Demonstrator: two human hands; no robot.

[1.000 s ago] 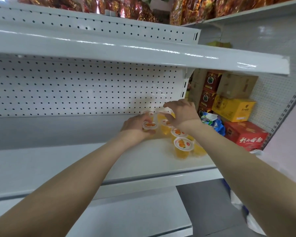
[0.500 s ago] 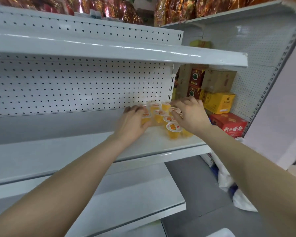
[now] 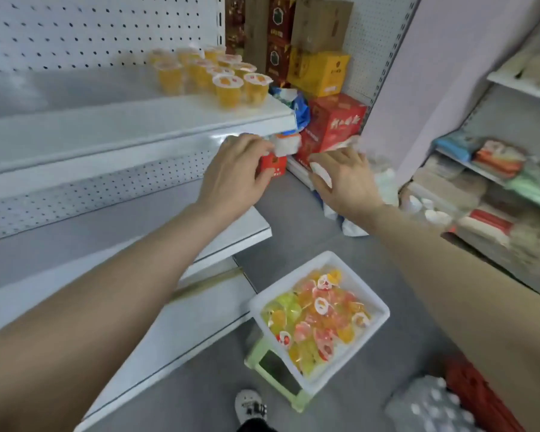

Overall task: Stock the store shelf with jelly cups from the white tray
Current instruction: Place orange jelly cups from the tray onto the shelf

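A white metal shelf [image 3: 106, 126] with a pegboard back [image 3: 75, 29] fills the left side, and a lower shelf [image 3: 169, 322] juts out beneath it. At its right end, around 12 o'clock from the left hand, a tight cluster of orange jelly cups [image 3: 228, 88] stands upright with lids on, the front pair close to the lip. The left hand [image 3: 234, 173] hangs just before that lip with its back to the camera, fingers [image 3: 256, 145] loosely bent and nothing plainly in them. A red-and-white pack [image 3: 275, 160] beyond them is too blurred to name. In the next bay, at 1 o'clock, cartons are stacked: a brown carton [image 3: 321, 23], a yellow box [image 3: 318, 73] and a red box [image 3: 334, 120]. At 6 o'clock from both hands, on the grey floor [image 3: 293, 213], the white tray [image 3: 289, 280] sits on a pale green stool [image 3: 256, 363] and holds mixed jelly cups [image 3: 318, 316] lying loose. The right hand [image 3: 343, 179] is beside the left, fingers slack and spread, holding nothing. At 3 o'clock a second shelving unit [image 3: 496, 169] carries blurred packets
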